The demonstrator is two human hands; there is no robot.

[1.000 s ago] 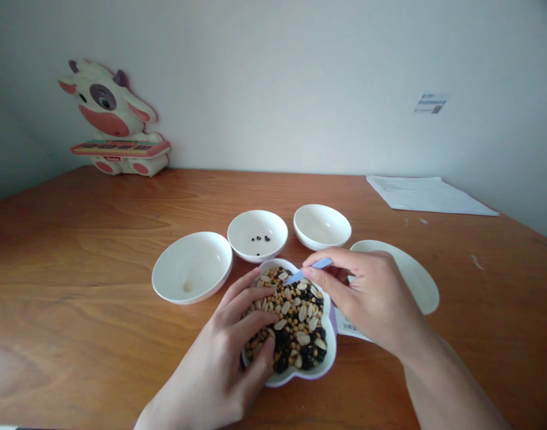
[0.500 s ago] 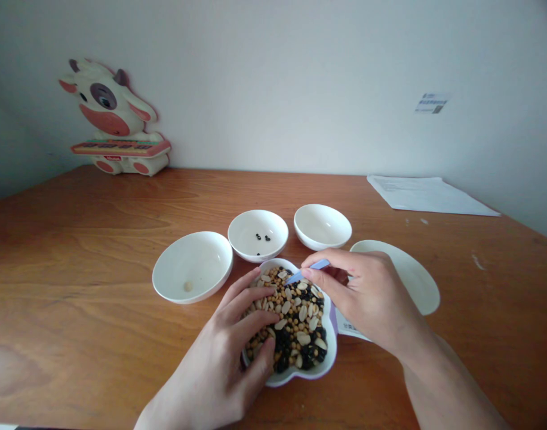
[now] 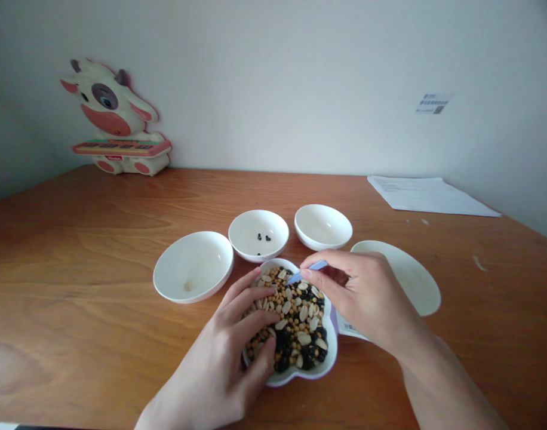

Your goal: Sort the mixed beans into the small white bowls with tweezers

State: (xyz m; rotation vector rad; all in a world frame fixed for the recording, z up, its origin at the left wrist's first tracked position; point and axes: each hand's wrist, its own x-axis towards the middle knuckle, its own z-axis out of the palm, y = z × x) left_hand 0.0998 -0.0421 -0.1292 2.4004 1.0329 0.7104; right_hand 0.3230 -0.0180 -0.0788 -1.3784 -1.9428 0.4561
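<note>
A scalloped white tray with a lilac rim (image 3: 331,343) stands near the table's front, full of mixed peanuts (image 3: 304,338), black beans (image 3: 308,360) and small yellow beans (image 3: 279,294). Over its left side lies my left hand (image 3: 237,334), fingers spread across the beans and touching them. My right hand (image 3: 363,289) pinches slim light-blue tweezers (image 3: 307,272) between thumb and fingers. Their tip points down into the beans near the tray's far edge. Whether the tip grips a bean is too small to tell.
Behind the tray stand a left white bowl (image 3: 166,272) with one pale piece inside, a middle bowl (image 3: 242,236) with several black beans, and a right bowl (image 3: 322,224). A white plate (image 3: 417,278) sits partly behind my right hand. Farther back are papers (image 3: 435,194) and a cow toy keyboard (image 3: 121,146).
Almost nothing differs. Both hands keep their places, and the tweezers' tip stays at the same spot among the beans.
</note>
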